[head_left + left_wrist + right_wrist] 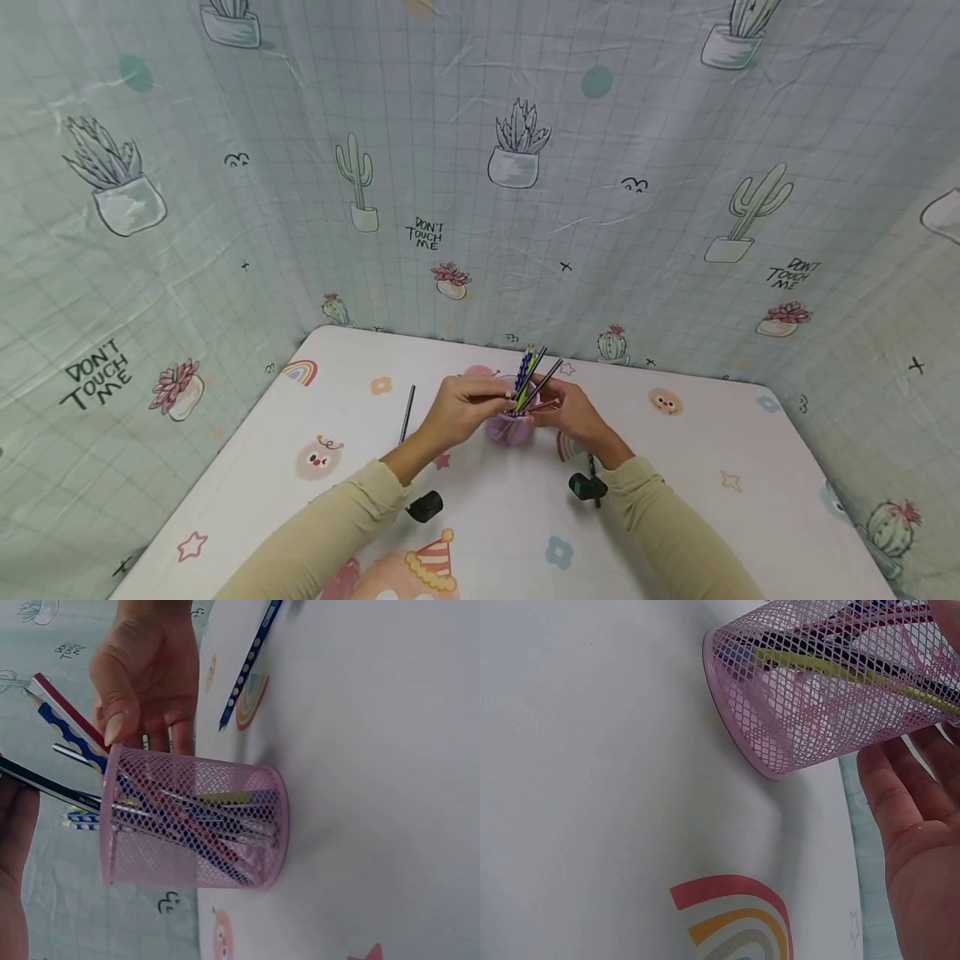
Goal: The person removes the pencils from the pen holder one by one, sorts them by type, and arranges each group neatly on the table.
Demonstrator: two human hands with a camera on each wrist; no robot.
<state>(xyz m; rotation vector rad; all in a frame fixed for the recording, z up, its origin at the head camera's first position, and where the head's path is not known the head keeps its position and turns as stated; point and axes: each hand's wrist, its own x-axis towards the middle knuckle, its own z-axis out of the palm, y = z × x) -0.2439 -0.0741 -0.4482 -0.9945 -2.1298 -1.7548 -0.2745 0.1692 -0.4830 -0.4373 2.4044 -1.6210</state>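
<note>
The pink mesh cup (161,868) stands on the surface (495,508) between both hands; it looks light and stiff, likely top-heavy with its pencils (71,712), so best steadied round the upper wall. The right hand (576,417) grips it there, thumb at the rim. The left hand (463,408) pinches a black pencil (52,787), probably smooth and rigid, easiest held mid-shaft. A loose dark pencil (407,412) lies left of the left hand.
</note>
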